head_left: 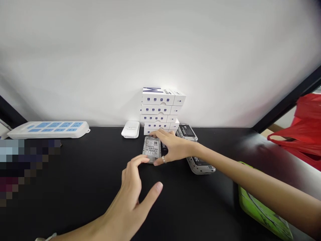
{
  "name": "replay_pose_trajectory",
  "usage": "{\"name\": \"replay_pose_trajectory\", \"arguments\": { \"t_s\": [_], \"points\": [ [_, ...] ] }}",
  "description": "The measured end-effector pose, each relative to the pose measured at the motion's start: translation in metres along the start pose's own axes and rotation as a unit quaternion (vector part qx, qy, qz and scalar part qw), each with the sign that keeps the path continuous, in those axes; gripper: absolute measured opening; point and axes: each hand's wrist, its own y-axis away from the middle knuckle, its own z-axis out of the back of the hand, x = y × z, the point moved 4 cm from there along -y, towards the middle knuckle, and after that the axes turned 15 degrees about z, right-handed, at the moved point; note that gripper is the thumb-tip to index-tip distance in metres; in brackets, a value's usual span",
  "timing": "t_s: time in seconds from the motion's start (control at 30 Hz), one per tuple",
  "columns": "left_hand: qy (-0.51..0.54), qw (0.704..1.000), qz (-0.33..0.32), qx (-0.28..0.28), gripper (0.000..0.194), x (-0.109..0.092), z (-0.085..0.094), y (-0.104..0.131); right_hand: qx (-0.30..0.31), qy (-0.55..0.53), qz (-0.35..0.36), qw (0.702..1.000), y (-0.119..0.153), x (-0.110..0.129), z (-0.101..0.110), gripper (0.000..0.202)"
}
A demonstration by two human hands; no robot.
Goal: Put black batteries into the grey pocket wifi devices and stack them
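Note:
On the black table, a small device (151, 147) with its back off shows a printed label and a black battery on its right side. My right hand (174, 145), with a ring on one finger, curves over the device, its thumb and fingertips at the near and far edges. My left hand (136, 187) is spread, with index fingertip at the device's near left edge and thumb apart. Behind stands a stack of white boxes (157, 100). Right of my right hand lie more open devices (200, 167), partly hidden by my forearm.
White covers (130, 129) are piled left of the boxes. A white and blue power strip (50, 130) lies at the back left. At the right are a green case (263, 211) and a red bag (308, 127). A wall rises behind the table.

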Motion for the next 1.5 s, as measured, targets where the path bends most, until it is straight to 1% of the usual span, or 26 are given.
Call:
{"name": "replay_pose_trajectory", "arguments": {
  "t_s": [0.07, 0.1, 0.13, 0.17, 0.23, 0.27, 0.3, 0.37, 0.4, 0.43, 0.47, 0.5, 0.57, 0.63, 0.73, 0.8, 0.87, 0.97, 1.03, 1.13, 1.2, 1.3, 1.37, 1.43, 1.5],
  "points": [
    [-0.006, 1.000, -0.013, -0.006, 0.039, 0.000, 0.002, -0.002, 0.003, 0.001, 0.023, 1.000, 0.011, 0.010, -0.006, 0.100],
    [-0.004, 1.000, -0.022, -0.004, 0.046, 0.000, 0.002, -0.002, 0.005, 0.000, 0.043, 0.999, 0.018, 0.017, -0.008, 0.102],
    [0.001, 0.999, -0.032, 0.002, 0.057, 0.001, 0.002, -0.003, 0.009, -0.004, 0.062, 0.998, 0.025, 0.025, -0.011, 0.104],
    [0.008, 0.999, -0.043, 0.010, 0.072, 0.002, 0.001, -0.003, 0.015, -0.015, 0.078, 0.997, 0.033, 0.033, -0.012, 0.107],
    [0.008, 0.996, -0.075, 0.044, 0.102, 0.003, -0.004, -0.004, 0.033, -0.054, 0.093, 0.994, 0.047, 0.043, -0.012, 0.107],
    [0.001, 0.994, -0.092, 0.063, 0.109, 0.004, -0.006, -0.003, 0.040, -0.075, 0.090, 0.992, 0.053, 0.043, -0.010, 0.102],
    [-0.010, 0.991, -0.105, 0.078, 0.110, 0.004, -0.008, -0.003, 0.039, -0.091, 0.082, 0.992, 0.056, 0.041, -0.007, 0.092],
    [-0.034, 0.987, -0.120, 0.100, 0.107, 0.006, -0.011, -0.003, 0.008, -0.083, 0.053, 0.995, 0.056, 0.026, 0.002, 0.067],
    [-0.042, 0.986, -0.124, 0.108, 0.106, 0.006, -0.012, -0.003, -0.014, -0.058, 0.032, 0.998, 0.054, 0.015, 0.008, 0.059],
    [-0.049, 0.984, -0.127, 0.111, 0.105, 0.007, -0.012, -0.003, -0.031, -0.026, 0.010, 0.999, 0.050, 0.004, 0.012, 0.054],
    [-0.054, 0.983, -0.132, 0.113, 0.106, 0.007, -0.012, -0.004, -0.036, 0.007, -0.011, 0.999, 0.046, -0.007, 0.015, 0.054],
    [-0.059, 0.982, -0.139, 0.117, 0.108, 0.006, -0.012, -0.004, -0.028, 0.032, -0.027, 0.999, 0.041, -0.016, 0.015, 0.056],
    [-0.062, 0.979, -0.150, 0.120, 0.110, 0.006, -0.011, -0.004, 0.006, 0.043, -0.046, 0.998, 0.032, -0.029, 0.013, 0.064],
    [-0.060, 0.980, -0.150, 0.119, 0.109, 0.006, -0.010, -0.005, 0.027, 0.025, -0.052, 0.998, 0.026, -0.036, 0.010, 0.073],
    [-0.056, 0.981, -0.137, 0.125, 0.107, 0.007, -0.011, -0.005, 0.033, 0.008, -0.054, 0.998, 0.022, -0.040, 0.007, 0.084],
    [-0.052, 0.983, -0.127, 0.125, 0.109, 0.007, -0.011, -0.004, 0.027, 0.008, -0.041, 0.999, 0.023, -0.037, 0.006, 0.088],
    [-0.051, 0.985, -0.116, 0.119, 0.111, 0.007, -0.011, -0.004, 0.001, 0.010, -0.028, 1.000, 0.028, -0.030, 0.006, 0.089],
    [-0.050, 0.988, -0.096, 0.110, 0.111, 0.007, -0.010, -0.004, -0.067, 0.000, -0.021, 0.998, 0.040, -0.008, 0.003, 0.085],
    [-0.051, 0.989, -0.085, 0.108, 0.110, 0.007, -0.010, -0.004, -0.097, -0.024, -0.015, 0.995, 0.049, 0.012, -0.002, 0.083],
    [-0.046, 0.991, -0.068, 0.108, 0.108, 0.008, -0.011, -0.004, -0.100, -0.066, -0.019, 0.993, 0.057, 0.036, -0.016, 0.083],
    [-0.035, 0.992, -0.058, 0.103, 0.108, 0.008, -0.012, -0.004, -0.102, -0.080, -0.027, 0.991, 0.059, 0.044, -0.025, 0.084],
    [-0.014, 0.995, -0.047, 0.085, 0.110, 0.008, -0.012, -0.003, -0.107, -0.091, -0.023, 0.990, 0.059, 0.048, -0.032, 0.083],
    [-0.008, 0.996, -0.042, 0.078, 0.109, 0.009, -0.013, -0.002, -0.110, -0.092, -0.020, 0.989, 0.062, 0.048, -0.035, 0.074],
    [-0.015, 0.995, -0.043, 0.085, 0.108, 0.009, -0.013, -0.002, -0.112, -0.096, -0.020, 0.989, 0.066, 0.051, -0.036, 0.062],
    [-0.027, 0.994, -0.052, 0.095, 0.107, 0.010, -0.014, -0.003, -0.099, -0.099, -0.022, 0.990, 0.072, 0.055, -0.038, 0.058]
  ]
}}
